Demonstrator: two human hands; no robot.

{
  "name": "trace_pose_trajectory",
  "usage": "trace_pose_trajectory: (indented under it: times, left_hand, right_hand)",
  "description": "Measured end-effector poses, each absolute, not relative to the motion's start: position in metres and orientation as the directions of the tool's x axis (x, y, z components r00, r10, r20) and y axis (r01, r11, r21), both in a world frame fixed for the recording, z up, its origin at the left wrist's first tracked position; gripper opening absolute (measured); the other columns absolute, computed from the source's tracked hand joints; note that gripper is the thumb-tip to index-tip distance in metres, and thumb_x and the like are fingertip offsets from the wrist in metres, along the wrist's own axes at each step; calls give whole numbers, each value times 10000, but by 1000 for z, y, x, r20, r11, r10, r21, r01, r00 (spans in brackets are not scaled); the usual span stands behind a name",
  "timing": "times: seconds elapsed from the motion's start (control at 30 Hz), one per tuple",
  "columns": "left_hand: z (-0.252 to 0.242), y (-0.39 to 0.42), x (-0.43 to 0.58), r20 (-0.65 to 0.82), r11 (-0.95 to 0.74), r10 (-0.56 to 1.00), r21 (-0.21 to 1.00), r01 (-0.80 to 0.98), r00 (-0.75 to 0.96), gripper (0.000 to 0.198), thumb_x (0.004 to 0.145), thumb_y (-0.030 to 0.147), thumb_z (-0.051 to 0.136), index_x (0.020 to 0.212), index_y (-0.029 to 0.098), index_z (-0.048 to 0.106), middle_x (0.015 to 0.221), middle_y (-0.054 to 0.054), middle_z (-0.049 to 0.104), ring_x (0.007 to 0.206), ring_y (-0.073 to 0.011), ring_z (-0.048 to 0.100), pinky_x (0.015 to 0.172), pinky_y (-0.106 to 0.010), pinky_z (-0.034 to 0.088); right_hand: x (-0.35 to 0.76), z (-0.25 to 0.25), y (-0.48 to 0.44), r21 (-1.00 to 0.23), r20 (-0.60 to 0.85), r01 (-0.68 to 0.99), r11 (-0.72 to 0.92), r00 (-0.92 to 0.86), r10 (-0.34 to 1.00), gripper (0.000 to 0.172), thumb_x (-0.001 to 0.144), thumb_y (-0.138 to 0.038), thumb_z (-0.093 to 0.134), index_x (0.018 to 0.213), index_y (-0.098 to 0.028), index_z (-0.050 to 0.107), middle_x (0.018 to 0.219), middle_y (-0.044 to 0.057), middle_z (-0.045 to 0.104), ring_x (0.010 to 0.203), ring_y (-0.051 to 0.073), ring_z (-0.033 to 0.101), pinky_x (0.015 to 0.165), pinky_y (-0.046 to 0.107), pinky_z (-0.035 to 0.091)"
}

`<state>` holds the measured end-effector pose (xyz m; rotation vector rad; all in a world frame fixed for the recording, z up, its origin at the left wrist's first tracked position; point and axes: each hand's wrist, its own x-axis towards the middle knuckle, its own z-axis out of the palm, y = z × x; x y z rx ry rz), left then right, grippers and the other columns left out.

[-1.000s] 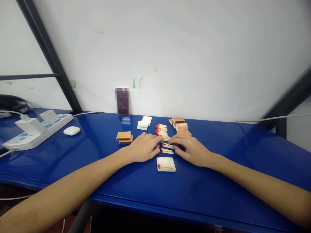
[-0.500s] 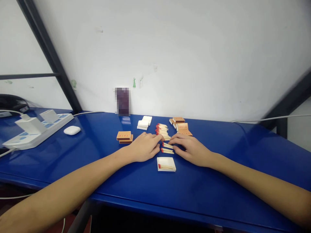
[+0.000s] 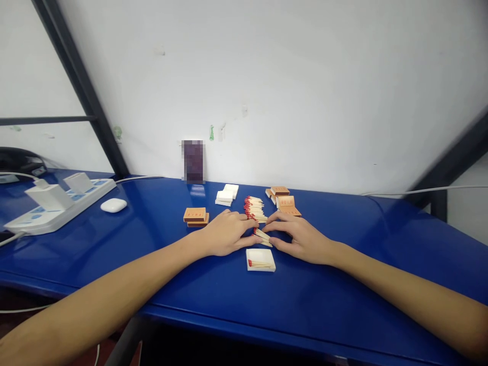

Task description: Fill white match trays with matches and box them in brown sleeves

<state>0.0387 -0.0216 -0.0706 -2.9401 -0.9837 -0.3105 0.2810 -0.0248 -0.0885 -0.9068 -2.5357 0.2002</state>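
A small bunch of red-headed matches (image 3: pixel 263 238) lies on the blue tabletop between my two hands. My left hand (image 3: pixel 231 231) has its thumb and index finger closed around the head end. From the other side, my right hand (image 3: pixel 299 236) grips the plain ends between thumb and fingers. Just beyond the fingertips is a larger pile of matches (image 3: pixel 254 208), heads to the left. Nearer to me sits a white matchbox tray (image 3: pixel 263 254) with a few matches along its front side.
Two orange matchbox sleeves (image 3: pixel 195 215) are stacked left of my left hand. White trays (image 3: pixel 226 194) lie at the back. More orange sleeves (image 3: pixel 285 202) stand behind my right hand. Farther left are a white earbud case (image 3: pixel 113 205) and a power strip (image 3: pixel 89 193) with chargers.
My left thumb has stretched out to the right over the matches. Two small groups of matches between the hands have come together into one bunch.
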Motion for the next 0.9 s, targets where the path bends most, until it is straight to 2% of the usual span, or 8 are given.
trace_pose_trajectory:
  times: [0.23,0.6,0.9]
  left_hand:
    - [-71,-23,39,222,-791,607,74,608,763,268,980,395,521,1123,201,639,939,-36,696,867,-208,656,759,-309,419]
    - [-70,-23,41,230,-805,591,116,581,773,223,972,367,528,1000,186,654,869,-18,699,793,-187,649,734,-297,427]
    - [-67,-23,41,205,-801,598,156,578,775,184,962,356,533,991,186,598,805,-6,667,725,-178,631,712,-292,416]
  right_hand:
    - [279,-88,-27,-262,340,603,753,-673,657,284,886,-412,647,1115,-252,702,1122,76,629,926,220,653,807,383,546]
    - [278,-87,-27,-269,340,590,762,-682,648,247,965,-403,551,1096,-285,725,1113,66,631,929,202,641,786,361,536]
    - [280,-87,-27,-288,312,571,769,-703,639,267,981,-385,531,1162,-306,710,1129,70,622,952,205,637,826,378,536]
